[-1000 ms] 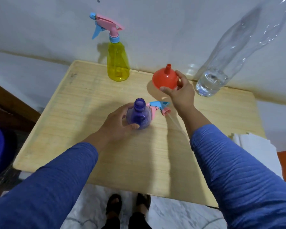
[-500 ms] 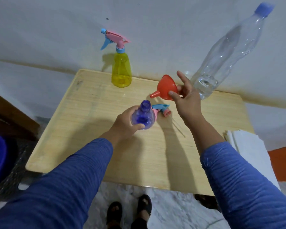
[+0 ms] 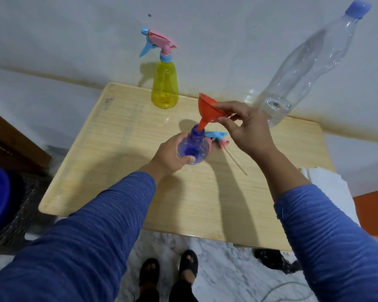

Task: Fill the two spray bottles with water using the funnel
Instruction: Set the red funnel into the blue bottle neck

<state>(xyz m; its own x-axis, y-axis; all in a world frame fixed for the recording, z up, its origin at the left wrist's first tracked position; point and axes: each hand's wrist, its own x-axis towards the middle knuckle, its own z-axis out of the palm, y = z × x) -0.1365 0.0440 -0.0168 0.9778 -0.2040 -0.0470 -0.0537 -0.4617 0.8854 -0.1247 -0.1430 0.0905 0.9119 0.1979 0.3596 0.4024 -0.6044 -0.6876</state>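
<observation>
Over blue bottle [image 3: 193,148] mouth, tilted funnel [image 3: 208,110], spout down-left

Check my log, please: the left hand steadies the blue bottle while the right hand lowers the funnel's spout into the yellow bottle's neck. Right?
Not quite. In the head view the right hand sets the funnel into the blue bottle, held by the left hand. The yellow bottle stands capped and untouched.

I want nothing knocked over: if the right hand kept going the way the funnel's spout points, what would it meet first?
The funnel in the right hand points down-left at the blue bottle, which the left hand holds. Its spout tip is already at the open neck, so it would likely meet that rim first; how deep it sits is unclear.
</observation>
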